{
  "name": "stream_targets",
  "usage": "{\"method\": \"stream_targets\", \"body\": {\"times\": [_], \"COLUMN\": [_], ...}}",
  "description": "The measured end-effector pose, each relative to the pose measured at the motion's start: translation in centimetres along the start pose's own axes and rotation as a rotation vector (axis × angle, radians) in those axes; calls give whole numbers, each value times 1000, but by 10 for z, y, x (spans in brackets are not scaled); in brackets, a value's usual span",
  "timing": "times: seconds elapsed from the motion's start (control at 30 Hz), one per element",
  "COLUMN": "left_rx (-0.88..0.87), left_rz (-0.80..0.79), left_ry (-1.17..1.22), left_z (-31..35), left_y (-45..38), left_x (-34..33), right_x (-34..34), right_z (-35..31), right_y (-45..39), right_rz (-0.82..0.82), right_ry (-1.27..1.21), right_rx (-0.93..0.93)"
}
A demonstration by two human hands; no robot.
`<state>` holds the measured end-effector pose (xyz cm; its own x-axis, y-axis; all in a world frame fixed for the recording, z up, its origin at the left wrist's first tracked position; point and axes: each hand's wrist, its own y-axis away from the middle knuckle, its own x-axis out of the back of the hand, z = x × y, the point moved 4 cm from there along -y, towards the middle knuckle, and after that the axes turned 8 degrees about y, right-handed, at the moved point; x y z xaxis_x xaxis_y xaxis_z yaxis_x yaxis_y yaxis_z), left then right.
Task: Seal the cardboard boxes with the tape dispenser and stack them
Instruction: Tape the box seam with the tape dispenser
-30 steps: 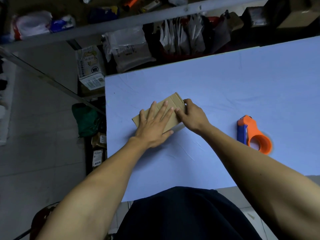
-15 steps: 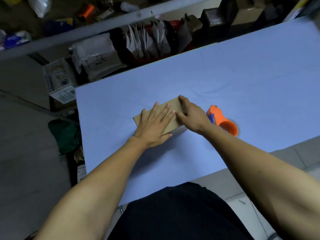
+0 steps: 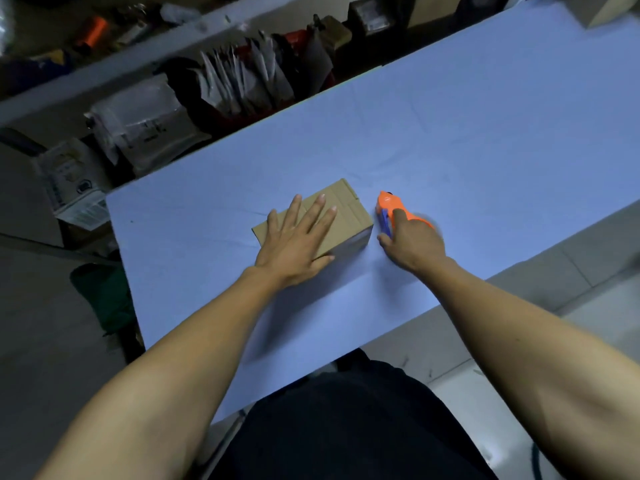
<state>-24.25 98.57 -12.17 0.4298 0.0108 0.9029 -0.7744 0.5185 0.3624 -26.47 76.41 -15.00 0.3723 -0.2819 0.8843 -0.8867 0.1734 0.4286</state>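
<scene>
The small brown cardboard box [image 3: 341,216] is pressed flat under the straight-fingered left hand [image 3: 297,242], while the orange and blue plastic tape dispenser [image 3: 390,211], just beside it, is gripped by the right hand [image 3: 412,242] (sealing seems about to begin), so the dispenser must next be lifted onto the flap seam.

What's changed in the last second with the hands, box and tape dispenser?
The right hand left the cardboard box, moved right and took hold of the orange tape dispenser on the blue table. The left hand stays pressed flat on the box top; the box hasn't visibly shifted.
</scene>
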Motion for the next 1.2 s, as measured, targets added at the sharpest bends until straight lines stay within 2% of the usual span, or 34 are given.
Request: {"method": "stream_targets", "body": {"times": [0.2, 0.33, 0.57, 0.67, 0.77, 0.87, 1.03, 1.2], "left_rx": [0, 7, 7, 18, 34, 52, 94, 30], "left_rz": [15, 19, 4, 9, 15, 8, -15, -9], "left_ry": [-15, -14, -4, -2, 20, 25, 49, 45], "left_z": [3, 2, -6, -13, -21, -31, -47, -58], "left_y": [0, 0, 2, 8, 14, 22, 33, 43], "left_x": [-1, -3, 2, 3, 3, 3, 5, 7], "right_x": [-16, -17, 0, 15, 33, 53, 81, 93], "right_z": [-4, -4, -6, -12, -26, -44, -76, -109], "right_y": [4, 0, -1, 1, 2, 1, -1, -1], "right_rz": [-37, -34, 125, 192, 173, 156, 152, 118], "right_ry": [-164, -188, -295, -492, -736, -856, -894, -750], "right_rx": [-21, -35, -39, -47, -42, 16, 121, 214]}}
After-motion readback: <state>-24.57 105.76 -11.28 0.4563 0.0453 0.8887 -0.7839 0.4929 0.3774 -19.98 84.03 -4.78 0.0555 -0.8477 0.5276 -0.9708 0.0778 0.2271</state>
